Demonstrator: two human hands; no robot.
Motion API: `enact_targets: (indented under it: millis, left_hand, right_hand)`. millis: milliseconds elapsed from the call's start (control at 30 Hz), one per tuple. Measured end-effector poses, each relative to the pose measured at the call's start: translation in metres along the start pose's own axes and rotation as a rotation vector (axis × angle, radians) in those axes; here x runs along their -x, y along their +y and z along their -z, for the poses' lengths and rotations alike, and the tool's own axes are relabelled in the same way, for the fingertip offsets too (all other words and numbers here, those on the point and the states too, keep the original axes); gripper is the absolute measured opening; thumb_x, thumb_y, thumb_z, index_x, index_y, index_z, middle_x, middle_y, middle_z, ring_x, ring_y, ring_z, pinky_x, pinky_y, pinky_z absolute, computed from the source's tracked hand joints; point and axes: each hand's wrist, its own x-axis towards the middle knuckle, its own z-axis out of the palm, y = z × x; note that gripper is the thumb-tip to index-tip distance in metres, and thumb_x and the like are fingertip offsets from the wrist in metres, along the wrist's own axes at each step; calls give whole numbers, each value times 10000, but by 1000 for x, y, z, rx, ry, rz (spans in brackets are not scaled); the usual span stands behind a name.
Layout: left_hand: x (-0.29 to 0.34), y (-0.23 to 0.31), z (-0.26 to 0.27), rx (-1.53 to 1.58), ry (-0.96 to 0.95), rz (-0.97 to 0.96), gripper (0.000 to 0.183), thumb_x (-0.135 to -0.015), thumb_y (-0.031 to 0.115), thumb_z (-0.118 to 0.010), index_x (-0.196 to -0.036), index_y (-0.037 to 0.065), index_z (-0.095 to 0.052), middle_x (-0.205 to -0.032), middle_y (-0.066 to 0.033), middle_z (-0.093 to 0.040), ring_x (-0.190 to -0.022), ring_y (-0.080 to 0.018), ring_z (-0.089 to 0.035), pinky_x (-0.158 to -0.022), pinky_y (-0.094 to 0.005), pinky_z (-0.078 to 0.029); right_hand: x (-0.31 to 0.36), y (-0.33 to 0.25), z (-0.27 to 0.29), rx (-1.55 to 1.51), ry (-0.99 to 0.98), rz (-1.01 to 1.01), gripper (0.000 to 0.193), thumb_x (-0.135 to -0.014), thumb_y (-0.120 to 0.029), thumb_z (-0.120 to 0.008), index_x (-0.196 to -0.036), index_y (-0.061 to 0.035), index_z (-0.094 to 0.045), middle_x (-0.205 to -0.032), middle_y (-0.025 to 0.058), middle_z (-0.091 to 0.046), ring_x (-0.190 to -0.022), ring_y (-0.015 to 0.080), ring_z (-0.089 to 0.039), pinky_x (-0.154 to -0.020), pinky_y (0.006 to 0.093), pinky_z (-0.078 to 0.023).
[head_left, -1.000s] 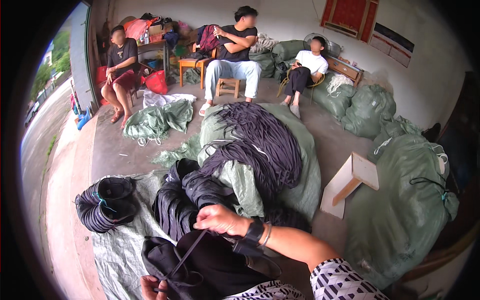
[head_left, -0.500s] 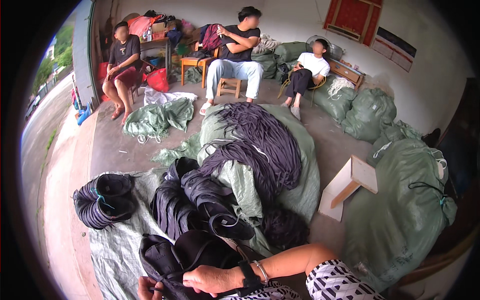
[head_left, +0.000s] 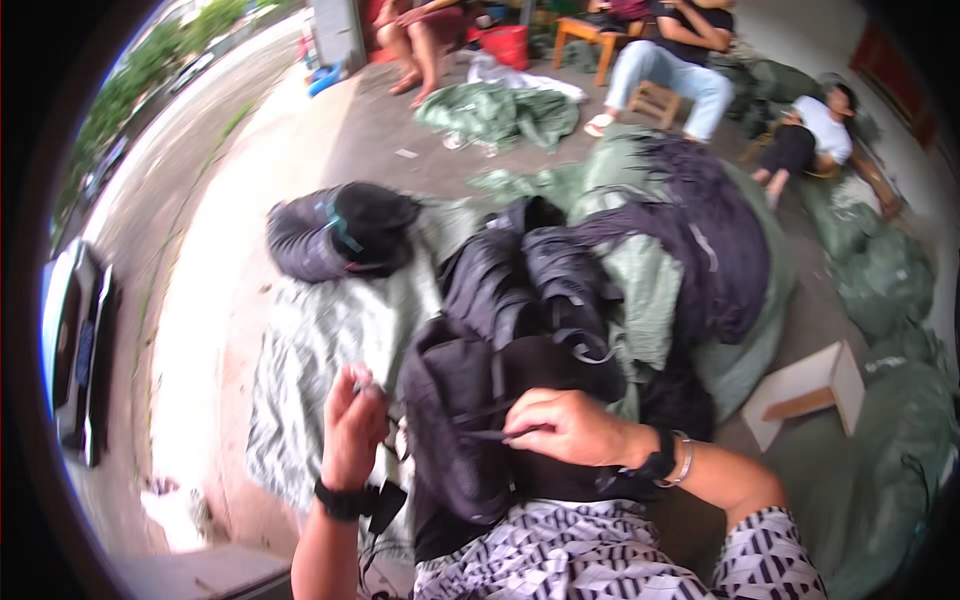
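A black shoe upper lies across my lap, on dark cloth above patterned shorts. My right hand is closed on a black shoelace, which stretches from its fingertips toward the upper. Just left of the upper, my left hand is raised, fingers curled shut; motion blur hides what they hold, if anything. Beyond the upper lie rows of nested black shoe uppers. Another nested stack, tied with a teal string, rests farther left. A heap of dark laces covers a green sack at right.
A pale woven sheet lies under the stacks. On the right are a tipped wooden stool and full green sacks. Several people sit at the back, one in light jeans. A parked car stands outside at left.
The view has swung left and downward. My left hand has come up and away from the upper's side. My right hand has moved back over the upper, drawing the lace out.
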Motion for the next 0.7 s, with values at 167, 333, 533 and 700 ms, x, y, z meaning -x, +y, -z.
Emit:
enact_targets:
  millis: [167, 333, 533, 700]
  left_hand:
    - [-15, 26, 42, 141, 165, -163, 109, -907, 77, -484, -1004, 121, -500, -609, 74, -365, -473, -17, -302, -403, -176, -236]
    - [-10, 33, 63, 137, 295, -154, 143, -906, 84, -499, -1045, 114, -497, -643, 81, -388, -484, -8, -291, -421, -165, -247]
    - [1, 22, 59, 136, 256, -142, 111, -923, 93, -465, -1031, 108, -486, -615, 80, -379, -470, -12, -277, -415, -174, -231]
    - [10, 18, 35, -77, 144, -55, 113, -906, 103, -468, -1018, 107, -488, -573, 73, -371, -455, -20, -289, -409, -181, -221]
  right_hand:
    - [-9, -2, -10, -54, 100, 22, 89, -806, -17, -636, -892, 1, -650, -905, 94, -616, -823, 184, -627, -694, 266, -496]
    - [-17, -5, -1, 110, 386, 19, 103, -839, -10, -593, -937, 12, -617, -891, 114, -617, -763, 218, -638, -656, 278, -501]
    - [-9, -7, -17, 456, 175, 264, 182, -745, -5, -657, -917, -49, -616, -796, 60, -569, -616, 220, -604, -525, 301, -493]
    - [-22, 2, -25, 593, 95, 177, 115, -780, -93, -639, -812, -57, -534, -751, 60, -525, -607, 225, -596, -494, 305, -486]
